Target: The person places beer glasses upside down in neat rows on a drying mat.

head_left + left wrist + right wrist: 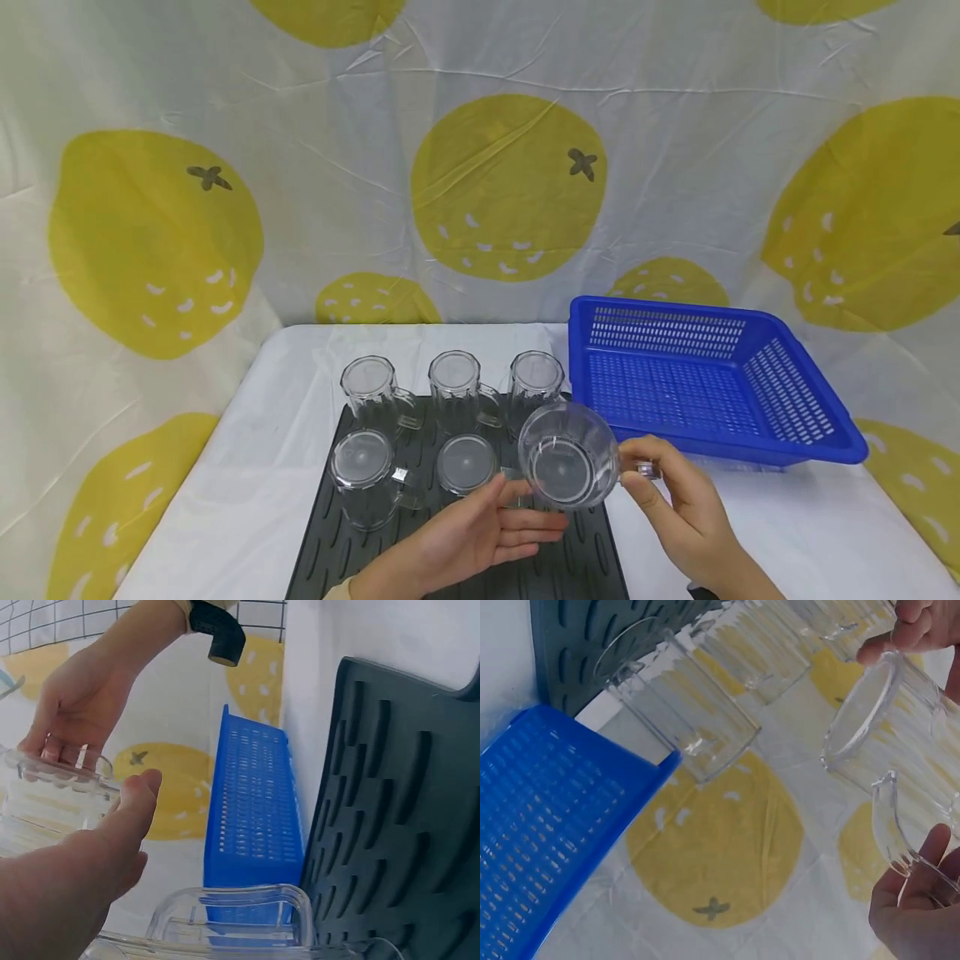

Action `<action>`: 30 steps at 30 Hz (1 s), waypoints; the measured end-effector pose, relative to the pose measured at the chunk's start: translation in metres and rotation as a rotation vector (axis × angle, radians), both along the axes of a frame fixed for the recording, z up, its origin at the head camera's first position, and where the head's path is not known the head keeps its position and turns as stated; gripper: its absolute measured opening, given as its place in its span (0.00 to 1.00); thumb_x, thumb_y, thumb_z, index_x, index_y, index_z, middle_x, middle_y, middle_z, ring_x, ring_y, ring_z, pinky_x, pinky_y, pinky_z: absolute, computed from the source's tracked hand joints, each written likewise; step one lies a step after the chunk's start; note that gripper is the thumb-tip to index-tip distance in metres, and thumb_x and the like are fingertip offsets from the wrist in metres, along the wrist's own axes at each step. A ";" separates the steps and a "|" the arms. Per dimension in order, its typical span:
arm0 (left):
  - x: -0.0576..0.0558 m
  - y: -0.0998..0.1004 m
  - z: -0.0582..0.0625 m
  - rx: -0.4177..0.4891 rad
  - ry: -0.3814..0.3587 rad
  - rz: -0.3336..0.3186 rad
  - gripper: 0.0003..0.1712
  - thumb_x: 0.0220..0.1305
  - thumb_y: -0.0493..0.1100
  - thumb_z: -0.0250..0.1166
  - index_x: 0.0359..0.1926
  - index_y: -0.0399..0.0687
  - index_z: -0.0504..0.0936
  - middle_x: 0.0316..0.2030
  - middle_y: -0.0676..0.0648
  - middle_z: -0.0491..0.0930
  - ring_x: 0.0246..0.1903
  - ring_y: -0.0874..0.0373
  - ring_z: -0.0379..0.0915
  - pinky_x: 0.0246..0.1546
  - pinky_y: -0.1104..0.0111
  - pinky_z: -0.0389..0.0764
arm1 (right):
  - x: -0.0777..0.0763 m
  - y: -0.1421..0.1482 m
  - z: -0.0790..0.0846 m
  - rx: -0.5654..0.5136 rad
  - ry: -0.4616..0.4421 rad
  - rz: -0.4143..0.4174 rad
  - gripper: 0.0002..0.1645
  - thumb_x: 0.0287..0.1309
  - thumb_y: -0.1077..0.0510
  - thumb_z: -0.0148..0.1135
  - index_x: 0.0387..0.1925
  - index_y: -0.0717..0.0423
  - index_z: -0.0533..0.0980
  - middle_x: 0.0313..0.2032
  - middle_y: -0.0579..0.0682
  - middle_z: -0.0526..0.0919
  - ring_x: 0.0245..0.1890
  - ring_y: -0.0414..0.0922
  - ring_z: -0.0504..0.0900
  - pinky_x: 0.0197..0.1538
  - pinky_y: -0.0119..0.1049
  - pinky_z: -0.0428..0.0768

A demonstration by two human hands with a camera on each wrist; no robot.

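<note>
A clear glass mug (568, 457) is held above the right side of a dark ridged mat (318, 550). My right hand (682, 508) pinches its handle (891, 825) between thumb and fingers. My left hand (487, 533) lies at the near left side of the mug, fingers extended; in the right wrist view its fingertips (900, 630) are by the mug's edge, contact unclear. Three glass mugs (455, 383) stand in the mat's back row. Two more, a left one (362, 479) and a middle one (467, 467), stand in front, the latter partly hidden by my left hand.
A blue perforated plastic basket (705, 446) sits at the back right on the white-covered table (225, 492). Behind hangs a pale cloth (322, 183) printed with yellow fruit. A wire grid (262, 611) appears at the top of the left wrist view.
</note>
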State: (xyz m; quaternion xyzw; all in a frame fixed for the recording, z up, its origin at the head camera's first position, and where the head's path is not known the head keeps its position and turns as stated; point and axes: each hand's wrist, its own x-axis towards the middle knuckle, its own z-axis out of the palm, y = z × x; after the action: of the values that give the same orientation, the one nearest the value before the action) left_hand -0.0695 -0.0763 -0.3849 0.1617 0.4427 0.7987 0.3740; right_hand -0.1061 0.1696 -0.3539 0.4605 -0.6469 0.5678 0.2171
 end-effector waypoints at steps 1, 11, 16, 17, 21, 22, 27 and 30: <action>-0.001 0.001 0.001 -0.001 -0.004 0.000 0.39 0.72 0.60 0.27 0.70 0.33 0.43 0.62 0.30 0.60 0.62 0.43 0.58 0.62 0.58 0.57 | 0.002 0.001 0.002 0.008 0.004 0.010 0.09 0.63 0.70 0.49 0.43 0.74 0.70 0.34 0.50 0.75 0.34 0.39 0.70 0.38 0.28 0.67; -0.014 0.006 0.014 0.039 0.047 0.040 0.38 0.72 0.59 0.28 0.70 0.37 0.34 0.63 0.30 0.58 0.62 0.43 0.57 0.62 0.59 0.58 | 0.011 0.012 0.003 0.086 0.006 -0.007 0.10 0.62 0.69 0.52 0.43 0.72 0.72 0.42 0.55 0.78 0.48 0.42 0.74 0.49 0.25 0.68; -0.023 0.004 0.024 0.046 0.075 0.098 0.35 0.73 0.57 0.30 0.71 0.45 0.36 0.63 0.32 0.60 0.61 0.45 0.60 0.61 0.59 0.60 | 0.011 0.014 0.001 0.165 0.038 -0.059 0.08 0.62 0.66 0.55 0.42 0.65 0.74 0.44 0.53 0.77 0.56 0.45 0.71 0.57 0.26 0.66; -0.025 0.004 0.027 0.042 0.081 0.116 0.34 0.73 0.57 0.31 0.72 0.47 0.38 0.62 0.32 0.61 0.61 0.45 0.61 0.60 0.59 0.61 | 0.010 0.013 0.000 0.174 0.066 -0.057 0.08 0.62 0.64 0.54 0.41 0.65 0.74 0.43 0.53 0.77 0.56 0.46 0.70 0.58 0.27 0.65; -0.032 0.004 0.035 0.009 0.127 0.197 0.31 0.73 0.53 0.38 0.71 0.51 0.42 0.61 0.32 0.64 0.59 0.44 0.64 0.57 0.58 0.66 | 0.008 0.006 0.000 0.194 0.206 -0.057 0.11 0.65 0.60 0.52 0.38 0.65 0.74 0.38 0.53 0.76 0.56 0.48 0.69 0.59 0.30 0.63; -0.033 0.004 0.036 -0.011 0.135 0.225 0.33 0.72 0.53 0.41 0.71 0.51 0.42 0.60 0.32 0.64 0.58 0.44 0.64 0.56 0.59 0.67 | 0.008 0.004 0.000 0.205 0.234 -0.074 0.12 0.66 0.58 0.51 0.37 0.65 0.75 0.38 0.52 0.76 0.56 0.48 0.69 0.59 0.30 0.63; -0.038 0.011 0.042 -0.147 0.150 0.357 0.38 0.66 0.51 0.52 0.69 0.45 0.44 0.58 0.37 0.62 0.54 0.49 0.66 0.53 0.62 0.69 | 0.009 -0.006 -0.003 0.248 0.337 -0.153 0.15 0.67 0.55 0.48 0.33 0.61 0.76 0.35 0.50 0.77 0.53 0.47 0.71 0.60 0.31 0.61; -0.040 0.015 0.044 -0.207 0.157 0.393 0.39 0.64 0.51 0.57 0.67 0.44 0.47 0.56 0.37 0.63 0.52 0.50 0.68 0.52 0.61 0.71 | 0.010 -0.010 -0.006 0.256 0.371 -0.173 0.15 0.68 0.55 0.48 0.31 0.60 0.76 0.34 0.50 0.78 0.49 0.49 0.73 0.60 0.32 0.61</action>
State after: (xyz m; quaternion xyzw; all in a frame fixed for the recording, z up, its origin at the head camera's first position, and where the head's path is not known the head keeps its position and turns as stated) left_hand -0.1094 -0.0616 -0.3413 0.0948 0.5729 0.7916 0.1902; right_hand -0.0962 0.1593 -0.3596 0.5236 -0.6995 0.3661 0.3201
